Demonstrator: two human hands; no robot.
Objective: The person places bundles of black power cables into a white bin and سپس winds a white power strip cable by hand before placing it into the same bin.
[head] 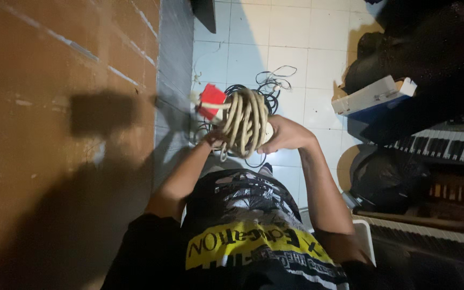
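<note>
- Head view: a coil (244, 119) of pale cable is held up in front of the chest, above the tiled floor (291, 37), between both hands.
- The right hand (285, 134) is seen closed around the right side of the coil, with the fingers curled over the loops; the grip looks firm.
- The left hand (214, 140) is mostly hidden behind the coil. It seems to be closed on the lower left loops, but how far it is shut cannot be told for sure.
- A red plug block (211, 101) is seen at the upper left of the coil, touching it; it is probably the end of the same cable.
- For the winding to be done well, the loops should be kept side by side and of equal size, so that no loop slips off the bundle.
- One loop hangs loose at the bottom, near the left wrist; it is better pulled snug before more turns are added.
- A tangle of dark wires (267, 80) lies on the floor just behind the coil. The pale cable should be kept apart from it, or a knot may be caught.
- At the right, a keyboard (447, 144) and a box (374, 96) are standing well apart from the hands.
</note>
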